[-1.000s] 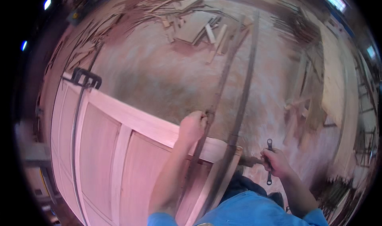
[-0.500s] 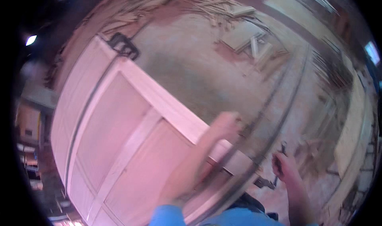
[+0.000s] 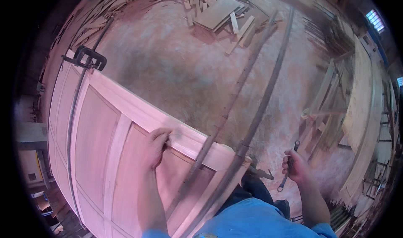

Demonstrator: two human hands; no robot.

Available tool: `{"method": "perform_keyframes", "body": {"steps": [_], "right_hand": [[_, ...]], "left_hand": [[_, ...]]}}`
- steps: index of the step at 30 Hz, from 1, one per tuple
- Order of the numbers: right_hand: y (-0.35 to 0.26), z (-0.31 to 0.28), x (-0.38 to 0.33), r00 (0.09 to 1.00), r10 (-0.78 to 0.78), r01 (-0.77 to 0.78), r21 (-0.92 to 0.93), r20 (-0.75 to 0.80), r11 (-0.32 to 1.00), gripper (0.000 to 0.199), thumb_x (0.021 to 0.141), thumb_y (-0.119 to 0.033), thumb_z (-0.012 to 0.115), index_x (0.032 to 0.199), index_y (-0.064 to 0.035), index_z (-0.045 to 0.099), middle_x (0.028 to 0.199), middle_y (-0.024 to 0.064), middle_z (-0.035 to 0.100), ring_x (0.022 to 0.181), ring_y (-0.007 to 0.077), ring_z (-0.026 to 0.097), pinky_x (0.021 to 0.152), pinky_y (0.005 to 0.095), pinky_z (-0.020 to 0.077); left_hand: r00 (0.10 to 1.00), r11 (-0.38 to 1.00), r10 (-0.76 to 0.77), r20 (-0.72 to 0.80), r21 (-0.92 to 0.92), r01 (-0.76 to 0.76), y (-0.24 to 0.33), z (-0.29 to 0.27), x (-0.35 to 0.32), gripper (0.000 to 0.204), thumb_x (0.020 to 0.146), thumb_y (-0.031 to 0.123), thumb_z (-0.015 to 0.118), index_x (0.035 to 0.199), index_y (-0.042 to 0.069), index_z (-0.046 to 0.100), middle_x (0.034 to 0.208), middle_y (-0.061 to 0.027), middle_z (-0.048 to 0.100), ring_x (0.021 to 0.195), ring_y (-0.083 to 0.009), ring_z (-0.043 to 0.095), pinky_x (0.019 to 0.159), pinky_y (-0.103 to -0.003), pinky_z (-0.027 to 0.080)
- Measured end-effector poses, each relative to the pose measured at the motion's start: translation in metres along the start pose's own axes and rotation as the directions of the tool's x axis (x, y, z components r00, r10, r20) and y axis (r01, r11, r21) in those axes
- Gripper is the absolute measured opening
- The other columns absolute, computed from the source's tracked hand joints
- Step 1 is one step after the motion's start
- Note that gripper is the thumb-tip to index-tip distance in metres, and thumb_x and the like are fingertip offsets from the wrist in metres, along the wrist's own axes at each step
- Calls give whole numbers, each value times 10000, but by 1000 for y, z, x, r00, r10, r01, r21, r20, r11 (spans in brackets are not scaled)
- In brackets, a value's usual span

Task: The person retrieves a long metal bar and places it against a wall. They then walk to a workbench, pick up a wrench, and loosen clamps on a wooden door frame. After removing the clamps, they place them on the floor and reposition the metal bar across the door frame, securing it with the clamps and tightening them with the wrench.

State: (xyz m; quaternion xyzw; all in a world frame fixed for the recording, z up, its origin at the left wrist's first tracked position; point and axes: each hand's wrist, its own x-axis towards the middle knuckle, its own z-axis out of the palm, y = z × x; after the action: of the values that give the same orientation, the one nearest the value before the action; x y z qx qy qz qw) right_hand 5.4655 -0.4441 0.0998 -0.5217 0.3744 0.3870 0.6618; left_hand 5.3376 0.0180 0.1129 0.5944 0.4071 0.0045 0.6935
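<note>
A pale wooden panelled door or frame (image 3: 98, 124) lies in front of me on the left, with long metal bar clamps across it. My left hand (image 3: 154, 148) is over its upper rail, fingertips pinched close together at the rail's inner edge. Whether anything small is between those fingers is hidden. Off to the right, my right hand (image 3: 299, 166) is closed around the middle of a double-ended ring spanner (image 3: 285, 180), which points up and down. A clamp's screw handle (image 3: 262, 174) sticks out at the door's near right corner, left of the spanner.
Two long clamp bars (image 3: 268, 96) reach far beyond the door over the floor. At the door's far left corner sits a dark clamp head (image 3: 93, 58). Stacked boards and offcuts (image 3: 218, 13) lie at the back; more timber (image 3: 363, 112) stands along the right.
My left hand has swung left from past the door's edge back onto its rail, its fingers now pinched. The right hand still grips the spanner. The whole view has turned, and the blur has cleared.
</note>
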Motion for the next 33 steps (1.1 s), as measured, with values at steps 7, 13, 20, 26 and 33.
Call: {"method": "perform_keyframes", "body": {"steps": [7, 13, 20, 26, 33], "right_hand": [[-6, -58, 19, 981, 165, -150, -139, 99, 979, 153, 953, -253, 570, 1004, -111, 543, 726, 31, 561, 547, 147, 525, 445, 287, 400], [8, -86, 31, 957, 245, -200, -261, 157, 944, 158, 971, -266, 536, 989, -110, 555, 720, 22, 536, 562, 139, 517, 439, 290, 387], [39, -122, 58, 921, 333, -216, -449, 200, 867, 175, 961, -262, 548, 991, -90, 533, 703, 16, 508, 559, 133, 511, 426, 331, 393], [35, -139, 54, 942, 173, 198, -894, 286, 403, 211, 921, -213, 560, 858, -15, 597, 601, 34, 503, 424, 145, 475, 356, 333, 391], [42, -151, 94, 876, 295, 388, -921, 380, 35, 282, 943, -281, 495, 909, -35, 628, 627, 70, 610, 492, 175, 569, 425, 338, 468]], "left_hand": [[914, 976, 27, -405, -187, -112, -75, -20, -107, 152, 966, 70, 466, 1069, -8, 546, 808, -82, 594, 615, -126, 553, 469, -249, 439], [755, 919, 239, -611, 394, 28, -118, 1, -156, 159, 950, 79, 503, 1047, -26, 573, 844, -117, 619, 717, -175, 603, 586, -302, 492], [762, 497, 457, -459, 842, 209, -179, -38, -140, 223, 921, 115, 544, 1054, -50, 613, 951, -193, 646, 922, -325, 617, 814, -408, 494], [663, 467, 568, -487, 854, 228, -149, -5, -164, 328, 928, 136, 559, 1221, -11, 579, 990, -153, 637, 948, -298, 602, 822, -384, 496], [979, 870, 169, -115, 485, -94, -155, 186, -244, 241, 921, 75, 588, 1138, -12, 644, 967, -87, 679, 914, -155, 651, 772, -281, 523]]}}
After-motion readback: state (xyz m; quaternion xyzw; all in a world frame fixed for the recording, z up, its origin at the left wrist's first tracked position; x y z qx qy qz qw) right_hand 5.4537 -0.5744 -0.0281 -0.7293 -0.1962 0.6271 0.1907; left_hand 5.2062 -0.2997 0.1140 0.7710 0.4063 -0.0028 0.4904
